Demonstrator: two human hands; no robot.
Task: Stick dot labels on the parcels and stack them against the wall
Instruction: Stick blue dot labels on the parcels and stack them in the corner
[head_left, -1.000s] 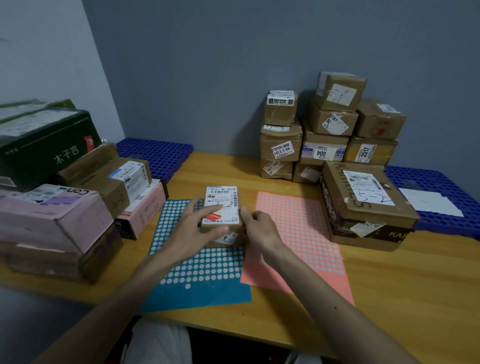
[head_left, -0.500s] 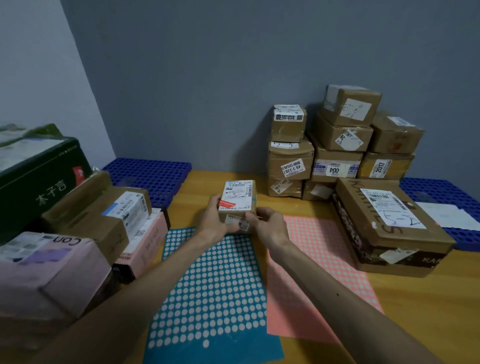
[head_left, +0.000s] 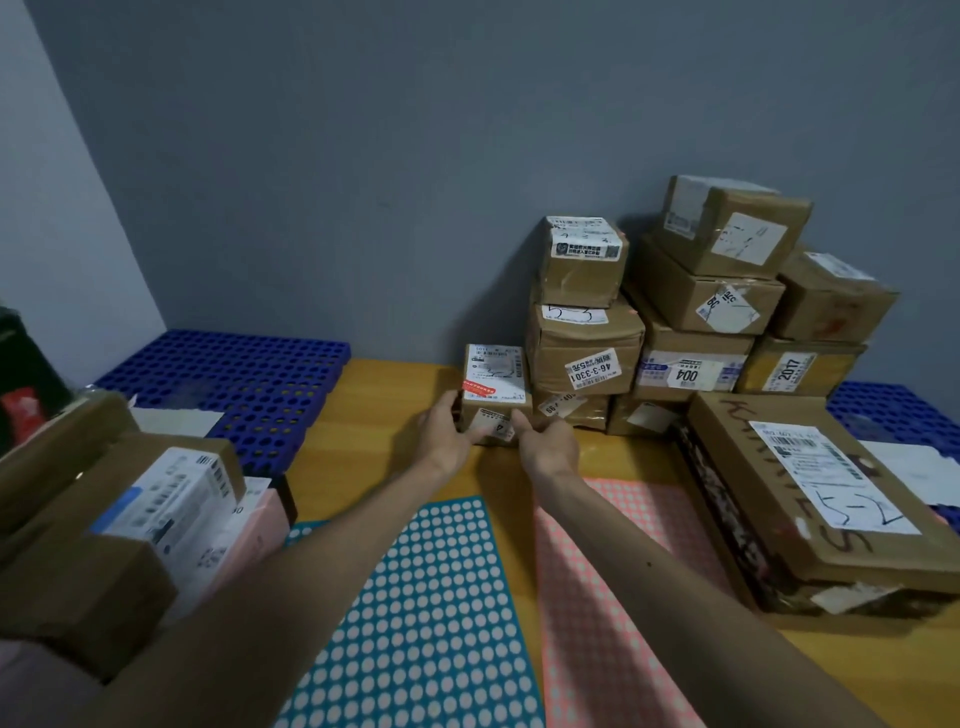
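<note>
This is looking like a parcel sorting room: cardboard parcels (head_left: 691, 306) with shipping labels (head_left: 685, 374) are standing stacked against a grey wall (head_left: 363, 156), more are lying on a wooden table (head_left: 374, 431), beside blue plastic pallets (head_left: 234, 379).

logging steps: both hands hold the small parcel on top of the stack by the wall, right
Not on top: the head view shows the left hand and right hand holding the small parcel at the table beside the stack by the wall.

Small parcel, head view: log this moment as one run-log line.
phase: placing | small parcel: beside wall stack, on its left | left grip: holds parcel's left side | right grip: holds front right corner
</note>
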